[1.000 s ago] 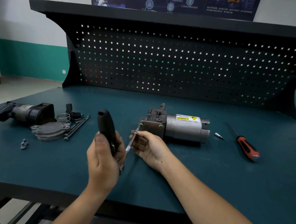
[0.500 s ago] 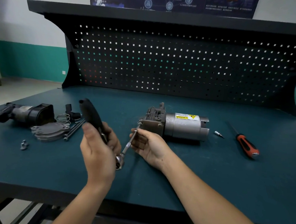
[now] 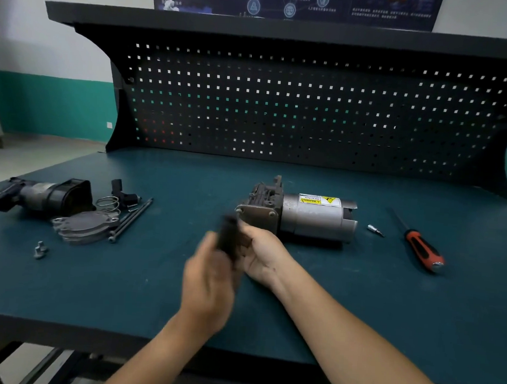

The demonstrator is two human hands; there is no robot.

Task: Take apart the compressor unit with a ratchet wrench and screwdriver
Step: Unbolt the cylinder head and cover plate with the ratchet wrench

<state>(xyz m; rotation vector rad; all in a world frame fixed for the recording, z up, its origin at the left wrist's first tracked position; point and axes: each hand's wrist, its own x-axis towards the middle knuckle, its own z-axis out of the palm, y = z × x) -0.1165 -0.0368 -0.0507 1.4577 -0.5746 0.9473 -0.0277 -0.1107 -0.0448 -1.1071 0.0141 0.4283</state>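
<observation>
In the head view, the compressor (image 3: 310, 216) lies on its side in the middle of the surface (image 3: 358, 302), with its square end plate (image 3: 258, 217) turned toward the person. The wrench (image 3: 228, 237) is now a dark blur standing almost upright just in front of this plate. Half a second ago its handle leaned far to the left, so it has swung to the right. The left hand (image 3: 208, 275) is blurred from this motion and grips the handle from below. The right hand (image 3: 262, 253) stays just beside the plate with curled fingers, but the wrench hides what is between them, so I cannot tell whether it grasps anything. I judge this to be one stroke of the ratchet on a bolt at the lower left corner of the plate, and the bolt is not yet out. The screwdriver (image 3: 422, 249) lies untouched well to the right, with a small bit (image 3: 374, 229) between it and the compressor. On the left lie cover plates (image 3: 84, 226) and long bolts (image 3: 132, 218), already taken off.
</observation>
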